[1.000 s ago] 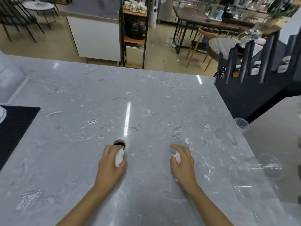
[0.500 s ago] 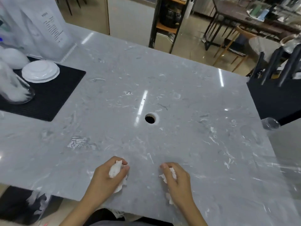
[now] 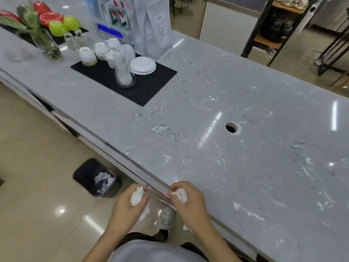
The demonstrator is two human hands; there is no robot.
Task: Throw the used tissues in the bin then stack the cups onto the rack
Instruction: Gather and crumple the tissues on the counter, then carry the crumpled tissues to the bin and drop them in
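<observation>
Both hands have drawn back from the middle of the counter to its near edge since the earlier frames, and the view has swung left so that the bin now shows on the floor. Left hand (image 3: 130,202) is off the counter, just past the near edge and above the floor tiles, its fingers clenched round a crumpled white tissue (image 3: 137,195) that bulges out above and below the fist. Right hand (image 3: 186,198) sits over the near edge itself, closed on a second tissue wad (image 3: 180,193); a small white scrap shows below that wrist. Between the two hands a shoe (image 3: 166,218) stands on the floor beneath the counter lip.

Left of the left hand, on the floor close to the counter's base, is the black bin (image 3: 97,177), with white crumpled paper already lying in it. The grey marble counter (image 3: 245,167) has a round hole (image 3: 231,128) towards its right part, well apart from the hands. Near the far left edge lies a black mat (image 3: 105,80) bearing upturned white cups (image 3: 87,56), a stack of white saucers (image 3: 143,65) and a clear glass vessel (image 3: 123,72). Beyond the mat stand white bags (image 3: 149,25), and at the far left corner a glass vase of tulips (image 3: 43,35)
</observation>
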